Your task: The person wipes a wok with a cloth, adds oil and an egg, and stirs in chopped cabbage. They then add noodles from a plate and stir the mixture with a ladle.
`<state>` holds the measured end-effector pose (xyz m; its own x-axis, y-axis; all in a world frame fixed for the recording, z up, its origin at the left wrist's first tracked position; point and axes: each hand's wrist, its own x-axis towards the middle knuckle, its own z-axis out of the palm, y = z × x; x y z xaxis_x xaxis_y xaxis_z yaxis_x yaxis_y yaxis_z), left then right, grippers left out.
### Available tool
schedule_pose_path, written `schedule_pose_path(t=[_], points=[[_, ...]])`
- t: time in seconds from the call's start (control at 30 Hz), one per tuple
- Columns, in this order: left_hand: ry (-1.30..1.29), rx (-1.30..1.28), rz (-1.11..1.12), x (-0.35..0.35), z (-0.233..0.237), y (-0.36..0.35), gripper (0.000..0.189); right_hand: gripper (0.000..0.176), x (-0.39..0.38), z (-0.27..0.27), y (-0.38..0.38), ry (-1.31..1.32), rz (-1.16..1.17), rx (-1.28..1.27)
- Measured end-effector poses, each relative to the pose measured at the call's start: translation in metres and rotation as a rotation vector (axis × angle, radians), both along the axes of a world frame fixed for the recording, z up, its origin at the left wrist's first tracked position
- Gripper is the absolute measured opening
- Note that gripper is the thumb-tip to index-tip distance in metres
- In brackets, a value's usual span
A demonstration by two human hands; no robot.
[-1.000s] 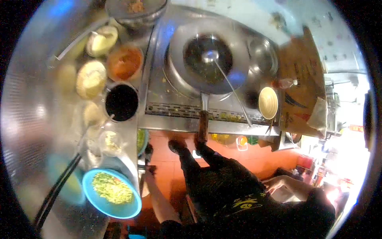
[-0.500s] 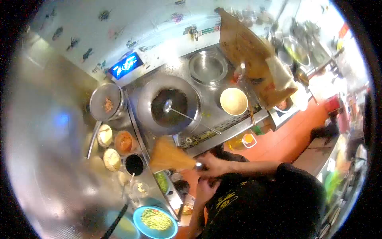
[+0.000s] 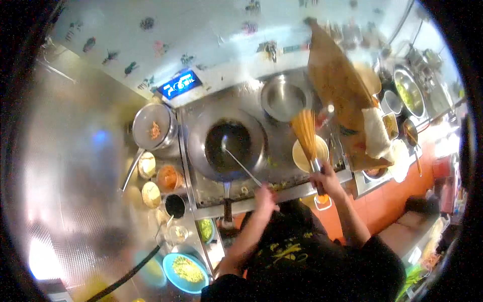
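Note:
My right hand is wrapped around the handle of a bamboo wok brush. The brush points up, its bristles spread in front of a cream bowl. My left hand, slightly blurred, is closed at the handle end of a metal ladle. The ladle's head rests inside a large wok with a dark bottom, set on the stove. The wok's own handle sticks out toward me, left of my left hand.
A steel basin stands behind the cream bowl, and a cardboard sheet rises to its right. On the left counter are a strainer, several sauce containers and a blue bowl of shredded food. A lit display sits behind the wok.
My hands were together at the brush handle; now they are apart. The brush moved right and turned upright. My left hand reached the ladle, whose handle swung left toward me. The view shifted.

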<state>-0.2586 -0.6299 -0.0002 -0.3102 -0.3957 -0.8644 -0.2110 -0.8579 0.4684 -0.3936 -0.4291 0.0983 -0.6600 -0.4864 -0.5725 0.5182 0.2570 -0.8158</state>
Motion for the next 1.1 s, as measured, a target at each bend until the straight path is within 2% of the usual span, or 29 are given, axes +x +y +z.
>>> schedule_pose_path(t=[0.03,0.07,0.1,0.13,0.17,0.2,0.23,0.27,0.33,0.4,0.47,0.53,0.63,0.67,0.73,0.8,0.87,0.93,1.0,1.03,1.1], points=[[0.237,0.244,0.081,0.021,0.003,-0.023,0.019,0.047,0.000,0.000,-0.010,-0.022,-0.112,-0.184],[0.510,0.491,0.038,0.048,-0.004,-0.056,0.018,0.046,-0.003,0.024,-0.022,-0.111,-0.112,-0.243],[0.482,0.485,-0.060,0.061,0.030,-0.081,0.017,0.047,-0.014,0.015,-0.029,-0.084,-0.032,-0.182],[0.319,0.346,-0.155,0.073,0.055,-0.103,0.014,0.048,-0.025,0.001,-0.039,-0.052,0.048,-0.123],[0.122,0.150,-0.199,0.093,0.046,-0.124,0.020,0.048,-0.032,-0.004,-0.056,0.297,0.167,0.027],[-0.073,-0.219,-0.435,0.104,0.050,-0.140,0.025,0.047,-0.033,-0.009,-0.076,0.645,0.287,0.183],[-0.265,-0.592,-0.664,0.114,0.053,-0.157,0.031,0.048,-0.036,-0.024,-0.093,0.756,0.369,0.178],[-0.331,-0.820,-0.866,0.124,0.049,-0.182,0.032,0.049,-0.039,-0.034,-0.111,0.868,0.451,0.175],[-0.443,-1.284,-1.267,0.143,0.032,-0.227,0.035,0.050,-0.035,-0.019,-0.158,1.019,0.768,0.492],[-0.522,-1.303,-1.285,0.130,0.062,-0.237,0.031,0.051,-0.027,-0.005,-0.209,1.184,1.040,0.606],[-0.577,-1.327,-1.329,0.117,0.084,-0.253,0.029,0.042,-0.019,-0.045,-0.260,1.350,1.081,0.650],[-0.608,-1.340,-1.415,0.112,0.088,-0.270,0.028,0.044,-0.010,-0.084,-0.294,1.262,1.119,0.710],[-0.588,-1.397,-1.510,0.105,0.096,-0.291,0.027,0.044,0.034,-0.105,-0.305,1.230,1.252,0.840],[-0.486,-1.399,-1.454,0.105,0.081,-0.303,0.027,0.045,0.045,-0.108,-0.311,1.241,1.316,0.881],[-0.294,-1.387,-1.384,0.118,0.050,-0.324,0.026,0.046,0.050,-0.079,-0.324,1.066,1.256,0.913],[-0.305,-1.365,-1.441,0.109,0.070,-0.331,0.026,0.045,0.024,-0.090,-0.314,1.251,1.131,0.877],[-0.311,-1.375,-1.469,0.097,0.086,-0.336,0.027,0.050,0.054,-0.104,-0.321,1.216,1.168,1.021],[-0.307,-1.381,-1.532,0.096,0.089,-0.331,0.027,0.048,0.056,-0.104,-0.330,0.903,1.301,0.929],[-0.313,-1.338,-1.567,0.102,0.085,-0.331,0.028,0.044,0.033,-0.075,-0.327,1.085,1.026,0.838],[-0.321,-1.341,-1.548,0.089,0.085,-0.335,0.028,0.040,0.042,-0.083,-0.324,0.962,0.778,0.878],[-0.338,-1.375,-1.627,0.083,0.095,-0.335,0.029,0.037,0.065,-0.074,-0.328,0.948,0.920,0.880]])
